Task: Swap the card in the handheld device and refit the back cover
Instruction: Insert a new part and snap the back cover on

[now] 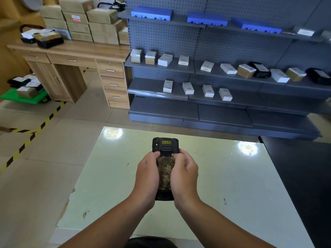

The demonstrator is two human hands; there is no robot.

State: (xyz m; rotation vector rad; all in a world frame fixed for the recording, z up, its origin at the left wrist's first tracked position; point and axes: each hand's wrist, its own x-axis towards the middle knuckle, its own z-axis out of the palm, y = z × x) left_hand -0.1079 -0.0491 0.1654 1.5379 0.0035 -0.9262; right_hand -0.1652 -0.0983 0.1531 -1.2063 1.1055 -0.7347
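Observation:
A black handheld device is held back side up over the white table, its top end pointing away from me. A mottled brown back cover lies along its middle. My left hand grips the device's left side, thumb resting near the cover's upper edge. My right hand grips the right side, thumb by the cover's top right corner. A yellow label and a small window show on the device's upper end. No card is visible.
The white table has chipped edges on its left side. A black surface adjoins it on the right. Beyond stand grey shelves with several small boxes and a wooden desk stacked with cartons. Yellow-black tape marks the floor.

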